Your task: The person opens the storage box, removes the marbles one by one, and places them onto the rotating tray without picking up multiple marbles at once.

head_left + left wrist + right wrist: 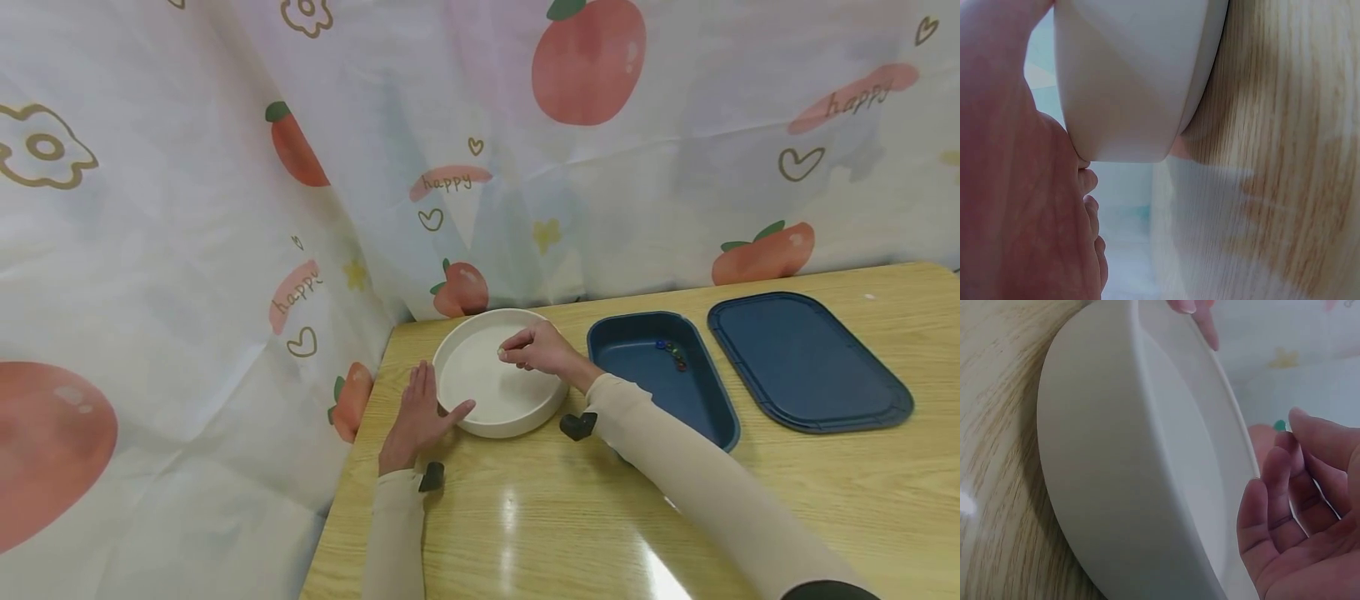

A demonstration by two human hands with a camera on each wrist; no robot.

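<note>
A round white dish (487, 408) with a low wall stands on the table. Above its inside, my right hand (547, 350) pinches a small pale marble (501, 354) between thumb and fingertips. In the right wrist view, the right hand (1304, 506) is beside the dish's far rim, its curled fingers hiding the marble. My left hand (420, 417) rests against the dish's left rim, fingers straight and thumb spread along the near edge. The left wrist view shows the left palm (1022, 187) close against the dish's outer wall (1129, 81).
Right of the dish, a deep blue tray (720, 392) holds several small coloured marbles (672, 353) near its far end. The right forearm crosses over its near corner. A flat blue lid (810, 358) lies farther right. A printed curtain (645, 200) hangs behind and left of the table.
</note>
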